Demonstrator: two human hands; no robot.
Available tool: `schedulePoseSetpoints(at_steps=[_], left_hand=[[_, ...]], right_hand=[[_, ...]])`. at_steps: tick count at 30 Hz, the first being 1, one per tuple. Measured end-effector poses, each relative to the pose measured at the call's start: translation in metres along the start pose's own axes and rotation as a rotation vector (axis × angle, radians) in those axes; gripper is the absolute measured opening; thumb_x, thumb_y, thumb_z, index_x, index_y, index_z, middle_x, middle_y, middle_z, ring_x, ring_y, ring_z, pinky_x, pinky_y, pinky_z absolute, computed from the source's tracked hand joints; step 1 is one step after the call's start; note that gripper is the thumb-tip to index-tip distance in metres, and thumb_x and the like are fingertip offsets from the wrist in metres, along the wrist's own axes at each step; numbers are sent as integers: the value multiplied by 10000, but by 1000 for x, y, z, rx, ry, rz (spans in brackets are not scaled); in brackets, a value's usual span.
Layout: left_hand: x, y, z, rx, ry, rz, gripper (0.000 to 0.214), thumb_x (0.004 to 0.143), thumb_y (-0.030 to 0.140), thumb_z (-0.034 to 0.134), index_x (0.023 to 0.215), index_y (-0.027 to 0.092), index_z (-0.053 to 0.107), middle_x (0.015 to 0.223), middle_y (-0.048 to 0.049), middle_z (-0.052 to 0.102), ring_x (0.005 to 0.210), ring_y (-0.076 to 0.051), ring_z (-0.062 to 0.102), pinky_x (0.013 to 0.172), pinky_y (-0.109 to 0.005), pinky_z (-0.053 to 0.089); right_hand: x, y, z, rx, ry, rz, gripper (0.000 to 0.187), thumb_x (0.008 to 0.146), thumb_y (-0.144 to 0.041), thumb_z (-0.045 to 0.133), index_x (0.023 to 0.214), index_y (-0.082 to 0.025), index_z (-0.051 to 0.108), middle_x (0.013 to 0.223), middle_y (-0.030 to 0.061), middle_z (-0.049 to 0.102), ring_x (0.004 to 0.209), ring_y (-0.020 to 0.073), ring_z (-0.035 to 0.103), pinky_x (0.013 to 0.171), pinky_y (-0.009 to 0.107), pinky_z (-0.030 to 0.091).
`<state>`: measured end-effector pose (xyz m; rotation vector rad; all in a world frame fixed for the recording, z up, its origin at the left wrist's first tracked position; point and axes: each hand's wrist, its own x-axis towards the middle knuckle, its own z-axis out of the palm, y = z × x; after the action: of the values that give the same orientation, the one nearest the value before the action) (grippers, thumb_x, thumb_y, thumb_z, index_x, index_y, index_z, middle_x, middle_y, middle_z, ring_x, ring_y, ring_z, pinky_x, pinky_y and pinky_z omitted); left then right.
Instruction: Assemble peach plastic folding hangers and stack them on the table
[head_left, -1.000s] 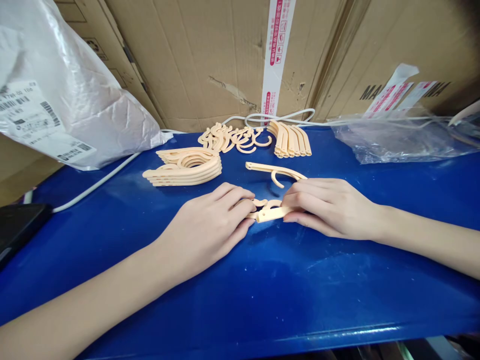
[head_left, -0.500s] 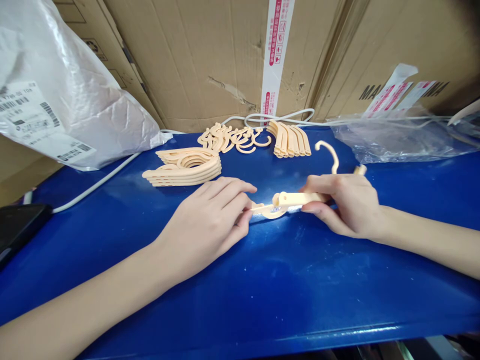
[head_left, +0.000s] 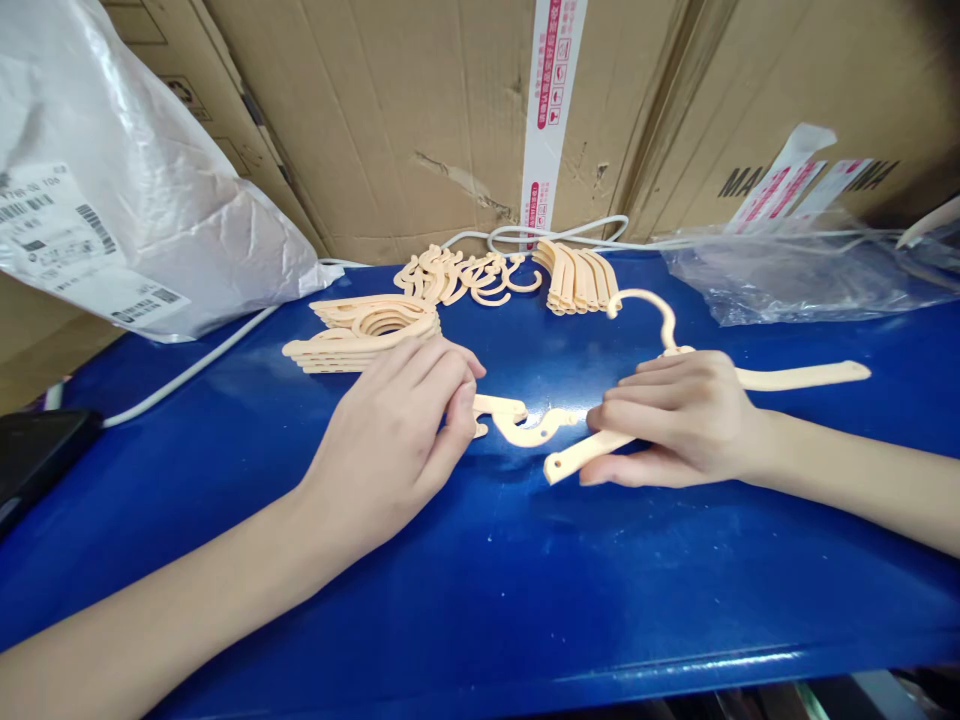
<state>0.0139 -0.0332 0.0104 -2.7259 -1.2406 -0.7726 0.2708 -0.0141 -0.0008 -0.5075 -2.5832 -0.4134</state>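
My left hand (head_left: 401, 430) is closed, fingers and thumb pinched on a cream plastic hanger piece (head_left: 525, 433) with a curved, notched end that points right. My right hand (head_left: 679, 418) wraps round the middle of a cream plastic hanger (head_left: 806, 377). Its hook curves up above the knuckles, one arm sticks out to the right, and a short end with a hole pokes out at lower left. A gap separates that end from the left hand's piece. The palm hides the hanger's centre.
Behind my left hand lies a stack of cream hanger pieces (head_left: 360, 352). Loose hooks (head_left: 487, 280) and a row of hanger arms (head_left: 581, 280) lie further back. Cardboard boxes (head_left: 420, 110), a white parcel bag (head_left: 165, 180), a clear plastic bag (head_left: 795, 280), a cable (head_left: 195, 372) and a black phone-like object (head_left: 45, 455) surround them.
The right hand's hanger has turned, its near end swinging down towards me and its far arm coming into view. My left hand has shifted slightly left with its piece; the two parts are now apart.
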Motion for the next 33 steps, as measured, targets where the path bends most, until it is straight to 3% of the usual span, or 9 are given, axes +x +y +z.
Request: schedulePoseSetpoints(at_steps=[4, 10, 17, 21, 25, 28, 33], left_hand=[[0, 0, 0, 20, -17, 19, 302, 983, 202, 294, 789, 160, 521, 813, -48, 580, 818, -196, 520, 764, -360, 411], [-3, 1, -2, -51, -43, -6, 404, 992, 300, 328, 633, 175, 466, 697, -20, 530, 717, -172, 462, 673, -350, 372], [-4, 3, 0, -107, -37, -32, 541, 913, 577, 438, 549, 178, 416, 609, 1, 461, 655, -162, 414, 616, -330, 336], [-4, 6, 2, -145, -23, -79, 534, 894, 546, 499, 528, 176, 376, 578, 11, 431, 642, -151, 410, 619, -313, 335], [-4, 7, 1, -151, -1, -100, 488, 883, 476, 534, 529, 170, 396, 595, 9, 463, 637, -141, 408, 620, -304, 334], [-4, 8, 0, -153, 6, -87, 457, 884, 428, 543, 531, 165, 420, 607, 5, 474, 631, -138, 402, 613, -300, 325], [-3, 6, 0, -161, -14, -93, 437, 915, 385, 515, 554, 166, 399, 613, 8, 453, 647, -138, 408, 627, -296, 325]], right_hand=[[-2, 2, 2, 68, -50, -66, 402, 930, -514, 493, 677, -206, 546, 468, -55, 484, 407, 90, 434, 449, 267, 289], [-1, -2, 0, 171, -46, -51, 371, 955, -446, 488, 706, -180, 559, 488, -48, 504, 404, 79, 437, 440, 253, 289], [13, -26, -39, 480, -219, 43, 321, 939, -441, 522, 813, -171, 641, 516, -43, 578, 417, 86, 514, 420, 263, 297], [16, -33, -58, 550, -374, 29, 302, 941, -423, 524, 803, -187, 654, 529, -38, 593, 416, 91, 501, 402, 270, 264], [15, -32, -60, 501, -461, 52, 351, 961, -414, 491, 733, -186, 631, 525, -29, 588, 420, 94, 500, 429, 263, 243], [14, -28, -56, 400, -435, 58, 423, 978, -426, 450, 691, -163, 618, 506, -20, 563, 439, 88, 514, 461, 245, 266], [11, -20, -42, 130, -202, 44, 406, 970, -441, 463, 715, -169, 626, 521, -38, 579, 449, 82, 525, 502, 247, 323]])
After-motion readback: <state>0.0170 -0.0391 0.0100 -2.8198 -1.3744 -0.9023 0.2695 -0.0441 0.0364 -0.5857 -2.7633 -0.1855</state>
